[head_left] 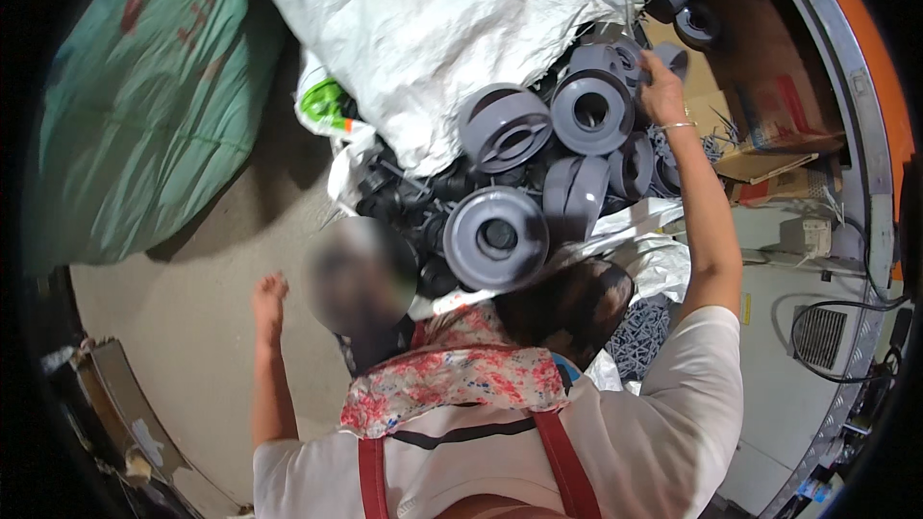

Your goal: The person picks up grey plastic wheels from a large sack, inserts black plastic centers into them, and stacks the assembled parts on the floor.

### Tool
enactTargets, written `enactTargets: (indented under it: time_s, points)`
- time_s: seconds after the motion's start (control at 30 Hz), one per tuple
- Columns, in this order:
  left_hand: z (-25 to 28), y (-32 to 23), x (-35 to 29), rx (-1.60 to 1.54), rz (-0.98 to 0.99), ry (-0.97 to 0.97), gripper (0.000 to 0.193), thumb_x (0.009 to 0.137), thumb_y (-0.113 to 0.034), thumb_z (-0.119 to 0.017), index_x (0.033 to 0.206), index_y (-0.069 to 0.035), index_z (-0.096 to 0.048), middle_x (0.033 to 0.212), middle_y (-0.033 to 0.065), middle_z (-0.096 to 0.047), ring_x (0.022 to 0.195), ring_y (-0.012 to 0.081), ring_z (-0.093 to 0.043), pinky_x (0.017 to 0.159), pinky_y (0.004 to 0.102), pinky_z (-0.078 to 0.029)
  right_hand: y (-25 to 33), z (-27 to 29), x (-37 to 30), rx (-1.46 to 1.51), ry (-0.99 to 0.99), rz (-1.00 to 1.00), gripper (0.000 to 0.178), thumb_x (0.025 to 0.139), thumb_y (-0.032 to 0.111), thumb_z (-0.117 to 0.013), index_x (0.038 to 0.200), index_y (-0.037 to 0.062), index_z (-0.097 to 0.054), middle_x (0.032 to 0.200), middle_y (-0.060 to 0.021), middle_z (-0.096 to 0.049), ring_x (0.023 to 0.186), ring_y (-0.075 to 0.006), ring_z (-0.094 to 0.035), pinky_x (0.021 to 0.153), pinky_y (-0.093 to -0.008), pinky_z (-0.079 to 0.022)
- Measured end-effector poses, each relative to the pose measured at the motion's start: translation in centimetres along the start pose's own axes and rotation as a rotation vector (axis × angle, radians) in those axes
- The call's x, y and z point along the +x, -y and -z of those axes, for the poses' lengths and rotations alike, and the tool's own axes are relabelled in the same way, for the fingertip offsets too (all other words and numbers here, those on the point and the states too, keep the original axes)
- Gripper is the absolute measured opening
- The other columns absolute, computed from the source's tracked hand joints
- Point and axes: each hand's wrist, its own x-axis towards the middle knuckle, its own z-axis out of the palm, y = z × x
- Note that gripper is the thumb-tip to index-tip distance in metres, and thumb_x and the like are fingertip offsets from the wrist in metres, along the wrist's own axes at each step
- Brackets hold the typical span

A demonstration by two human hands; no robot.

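Lying across the upper part of the heap, a white woven sack [433, 38] covers some of the black plastic parts [385, 200] and meets the grey plastic fittings [575, 187] piled beside it. A bulky green sack [159, 125] fills the far left; bare floor [207, 327] shows between it and the heap. To the right stand a cardboard box [788, 125] and a pale machine cabinet [788, 264]. Below the fittings, a crumpled white bag [663, 264] lies beside a mass of small grey pieces [639, 336]. The right hand [663, 96] is at a grey ring [674, 60] on the heap's right edge; whether its fingers pinch it, I cannot tell. Over the floor, the left hand [270, 300] has its fingers curled inward; how tightly is unclear.
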Motion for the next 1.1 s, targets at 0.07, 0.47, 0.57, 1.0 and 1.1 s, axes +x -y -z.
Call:
enactTargets:
  time_s: [0.07,0.47,0.57,1.0,1.1]
  points:
    - [-0.2,-5.1,-1.6,-0.141,-0.157,-0.095,0.021,0.084,-0.017,-0.059,0.095,0.001,-0.059,0.081,0.0018,-0.057,0.068,0.0095,-0.048,0.064,0.0226,-0.039,5.7,3.1,-2.7,0.008,-0.058,0.144,0.059,0.069,-0.012,-0.052,0.124,0.0106,-0.045,0.115,-0.0137,-0.055,0.107,-0.0271,-0.053,0.090,-0.0319,-0.042]
    - [-13.8,-18.0,-11.8,-0.898,0.116,0.694,0.031,0.086,-0.027,-0.055,0.099,0.001,-0.053,0.088,0.0106,-0.060,0.082,0.0203,-0.060,0.078,0.0331,-0.050,27.9,-1.0,-25.5,0.271,0.307,1.265,0.039,0.069,0.006,-0.055,0.108,0.0054,-0.054,0.108,-0.0053,-0.055,0.086,-0.0248,-0.054,0.076,-0.0361,-0.047]
    - [-11.9,-15.1,-9.8,-0.839,0.005,0.509,0.024,0.081,-0.021,-0.060,0.094,-0.001,-0.055,0.084,0.0083,-0.059,0.075,0.0165,-0.059,0.068,0.0332,-0.052,28.3,-2.8,-26.6,0.226,0.121,1.058,0.040,0.069,0.007,-0.054,0.109,0.0063,-0.053,0.117,-0.0078,-0.051,0.101,-0.0263,-0.050,0.087,-0.0386,-0.041]
    - [-12.0,-14.0,-7.8,-0.789,0.006,0.358,0.024,0.077,-0.020,-0.066,0.092,-0.006,-0.052,0.076,0.0037,-0.056,0.069,0.0136,-0.054,0.059,0.0294,-0.046,20.6,-4.4,-21.5,-0.358,0.037,0.817,0.039,0.073,0.020,-0.062,0.110,0.0083,-0.054,0.122,-0.0116,-0.046,0.116,-0.0284,-0.040,0.097,-0.0459,-0.029]
    - [-12.8,-14.6,-7.6,-0.821,-0.006,0.402,0.025,0.078,-0.021,-0.065,0.092,-0.005,-0.053,0.077,0.0025,-0.055,0.069,0.0124,-0.053,0.060,0.0283,-0.046,19.7,-4.3,-28.1,-0.136,0.532,0.862,0.011,0.075,0.013,-0.051,0.082,0.0074,-0.057,0.080,-0.0109,-0.055,0.074,-0.0270,-0.057,0.063,-0.0402,-0.047]
